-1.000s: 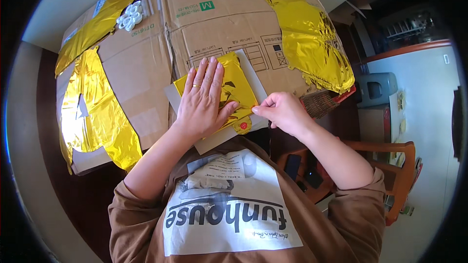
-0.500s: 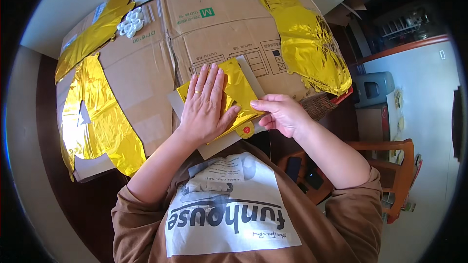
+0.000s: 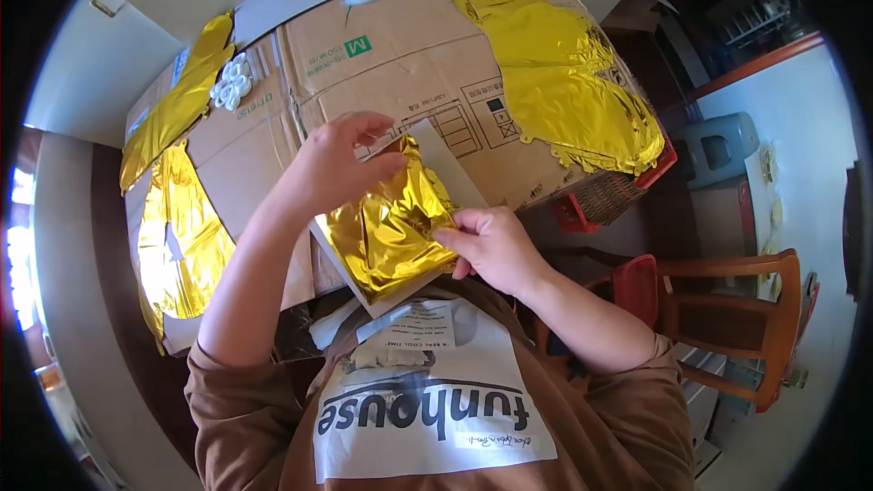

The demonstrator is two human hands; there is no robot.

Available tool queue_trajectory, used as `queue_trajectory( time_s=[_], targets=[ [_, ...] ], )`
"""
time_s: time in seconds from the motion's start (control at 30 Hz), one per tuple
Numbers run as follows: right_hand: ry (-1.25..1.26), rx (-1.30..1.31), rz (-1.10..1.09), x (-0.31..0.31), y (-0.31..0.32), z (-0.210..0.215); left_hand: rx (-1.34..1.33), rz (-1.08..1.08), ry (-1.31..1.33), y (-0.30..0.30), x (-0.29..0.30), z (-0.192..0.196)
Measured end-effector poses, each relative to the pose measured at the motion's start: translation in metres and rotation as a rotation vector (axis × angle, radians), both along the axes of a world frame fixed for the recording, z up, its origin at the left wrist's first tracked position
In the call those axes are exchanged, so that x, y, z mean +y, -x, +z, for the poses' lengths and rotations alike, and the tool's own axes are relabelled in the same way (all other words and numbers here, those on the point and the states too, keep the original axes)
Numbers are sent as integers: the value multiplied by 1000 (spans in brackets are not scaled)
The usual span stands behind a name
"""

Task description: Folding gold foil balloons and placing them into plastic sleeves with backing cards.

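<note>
A folded gold foil balloon (image 3: pixel 386 241), flat and crinkled, lies on a pale grey card (image 3: pixel 452 156) at the table edge in front of me. My right hand (image 3: pixel 491 245) pinches the foil's right edge between thumb and fingers. Raised just over the far left part of the foil is my left hand (image 3: pixel 341 164), its fingers bent and apart from the thumb, with nothing seen in them. The undersides of its fingertips are partly hidden.
Brown cardboard (image 3: pixel 382 73) covers the table. Flat gold foil balloons lie at the right (image 3: pixel 573 73) and at the left (image 3: pixel 186 227). White ribbon coils (image 3: pixel 232 82) rest at the far left. A wooden chair (image 3: pixel 727 264) and a wicker basket (image 3: pixel 605 200) stand to the right.
My left hand has lifted off the foil, where it lay flat. The foil has shifted and now looks more crinkled, and its round tab with a red spot no longer shows.
</note>
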State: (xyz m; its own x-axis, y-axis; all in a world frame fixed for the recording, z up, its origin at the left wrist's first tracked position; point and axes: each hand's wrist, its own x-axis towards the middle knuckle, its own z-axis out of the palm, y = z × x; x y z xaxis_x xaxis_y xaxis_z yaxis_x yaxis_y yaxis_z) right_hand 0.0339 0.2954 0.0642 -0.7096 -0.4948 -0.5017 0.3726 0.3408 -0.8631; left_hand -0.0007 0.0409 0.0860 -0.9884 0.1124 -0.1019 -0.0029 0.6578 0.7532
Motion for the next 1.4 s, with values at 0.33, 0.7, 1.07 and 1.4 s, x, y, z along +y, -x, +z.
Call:
queue_trajectory(
  time_s=[0.33,0.7,1.07,1.4],
  targets=[
    [103,-43,24,14,0,1,-713,-200,-553,46,-16,-16],
    [77,-50,54,11,1,0,-633,14,-347,47,13,5],
    [66,-24,84,3,-4,-2,-639,-505,823,94,72,46],
    [76,-20,102,3,-6,-2,-822,-577,829,103,83,39]
  ],
)
